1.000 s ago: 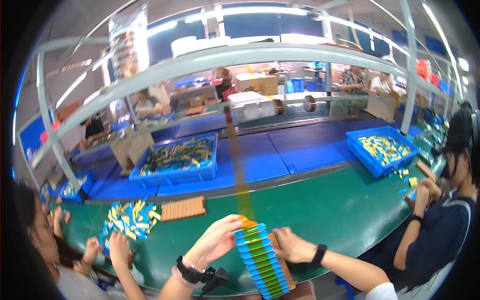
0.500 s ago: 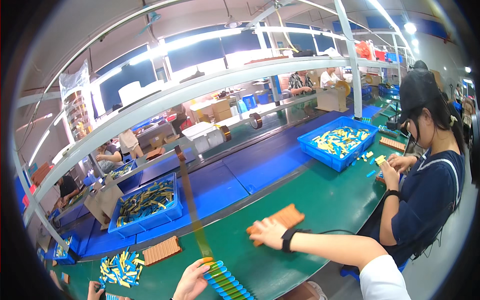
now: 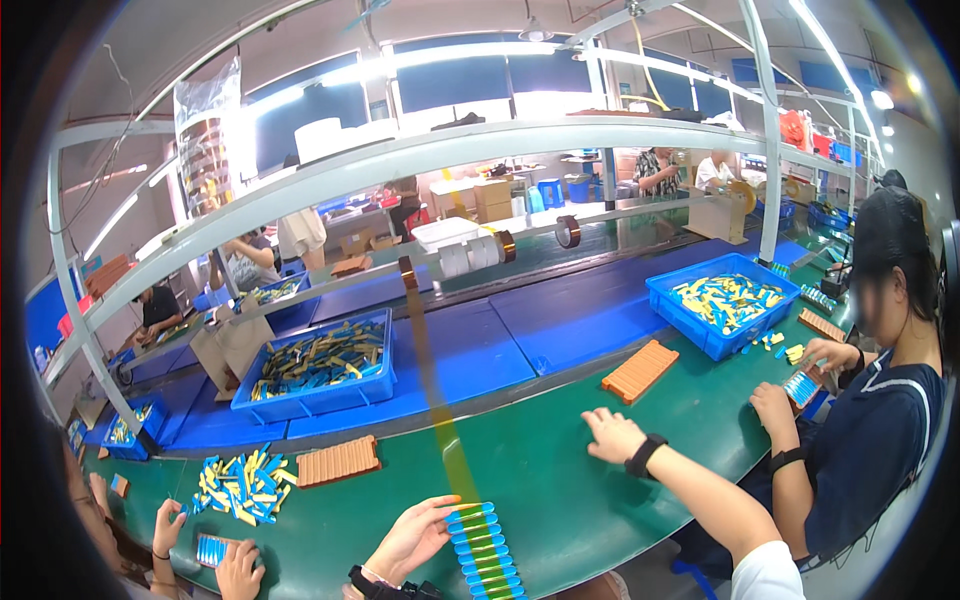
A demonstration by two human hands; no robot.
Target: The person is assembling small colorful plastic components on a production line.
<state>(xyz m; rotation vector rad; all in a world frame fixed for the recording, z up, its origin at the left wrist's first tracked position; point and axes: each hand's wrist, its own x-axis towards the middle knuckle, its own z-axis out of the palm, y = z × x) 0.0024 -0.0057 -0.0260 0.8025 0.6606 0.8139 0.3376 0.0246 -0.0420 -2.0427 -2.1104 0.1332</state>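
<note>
My left hand (image 3: 415,535) pinches the upper left corner of a row of blue round-ended strips (image 3: 487,550), laid side by side and joined by see-through amber tape. From that row the amber tape (image 3: 440,420) runs up, taut, to a roll (image 3: 407,270) on the rail above the bench. My right hand (image 3: 614,437) is over the green table with its fingers apart and nothing in them. Just beyond it lies an orange-brown ridged tray (image 3: 640,371), apart from the fingers.
Blue bins of strips (image 3: 725,345) (image 3: 320,400) stand beyond the table edge. To the left are a loose pile of strips (image 3: 240,485), another ridged tray (image 3: 338,461) and a co-worker's hands (image 3: 240,572). A second co-worker (image 3: 870,420) sits close on my right, holding a tray.
My right hand has come off the orange-brown tray, which now lies farther up the table. The left hand keeps its pinch on the taped strips. The whole view has shifted.
</note>
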